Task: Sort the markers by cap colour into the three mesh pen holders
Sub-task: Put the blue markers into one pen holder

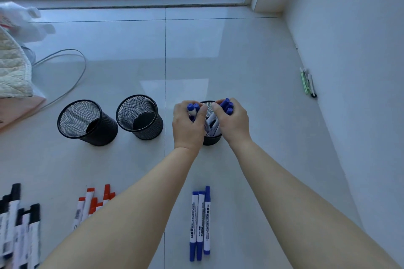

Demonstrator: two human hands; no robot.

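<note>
Three black mesh pen holders stand in a row on the tiled floor: the left holder (87, 122) and the middle holder (140, 117) show no markers, while the right holder (211, 138) is mostly hidden behind my hands. My left hand (188, 124) grips blue-capped markers (192, 109) over the right holder's rim. My right hand (231, 119) grips another bunch of blue-capped markers (226, 105) whose bodies reach down into that holder. Three blue markers (200, 223) lie on the floor near me. Red-capped markers (91, 203) and black-capped markers (19, 225) lie at the lower left.
A quilted cloth (13, 67) and a plastic bag (19, 19) sit at the left, with a grey cable (72, 72) looping on the floor. A green clip-like item (307, 82) lies by the right wall. A window sill runs along the back.
</note>
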